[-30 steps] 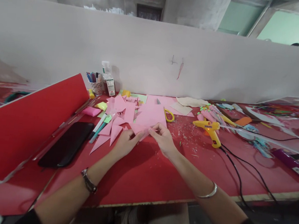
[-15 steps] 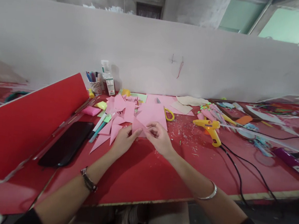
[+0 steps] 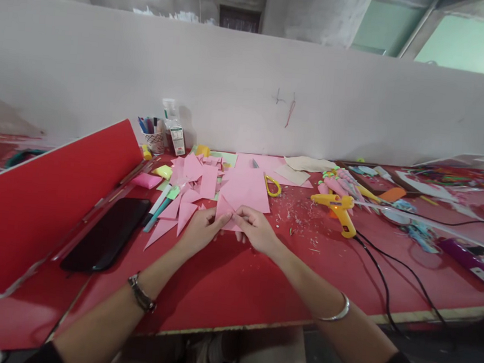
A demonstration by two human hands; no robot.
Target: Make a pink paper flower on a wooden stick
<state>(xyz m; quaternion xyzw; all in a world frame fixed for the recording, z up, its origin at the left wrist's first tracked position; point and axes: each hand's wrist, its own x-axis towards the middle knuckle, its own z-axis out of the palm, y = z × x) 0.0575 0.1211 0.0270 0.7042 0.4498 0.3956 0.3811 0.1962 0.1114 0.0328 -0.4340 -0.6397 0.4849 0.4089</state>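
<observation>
Both of my hands meet over a small pink paper piece (image 3: 226, 211) just above the red table (image 3: 233, 282). My left hand (image 3: 200, 231) pinches its left side and my right hand (image 3: 257, 230) pinches its right side, fingers closed on the paper. Behind them lies a heap of folded pink paper triangles (image 3: 191, 185) and a flat pink sheet (image 3: 248, 185). Yellow-handled scissors (image 3: 272, 185) rest on that sheet, beyond my right hand.
A black phone (image 3: 108, 235) lies at the left beside a raised red board (image 3: 50, 193). Pens (image 3: 159, 202), a pen cup (image 3: 155, 137) and a bottle (image 3: 174, 127) stand at the back left. A yellow glue gun (image 3: 338, 206) with black cords (image 3: 390, 279) lies right.
My two hands have drawn closer together on the pink piece, and its point now stands up between them. The rest of the table is unchanged.
</observation>
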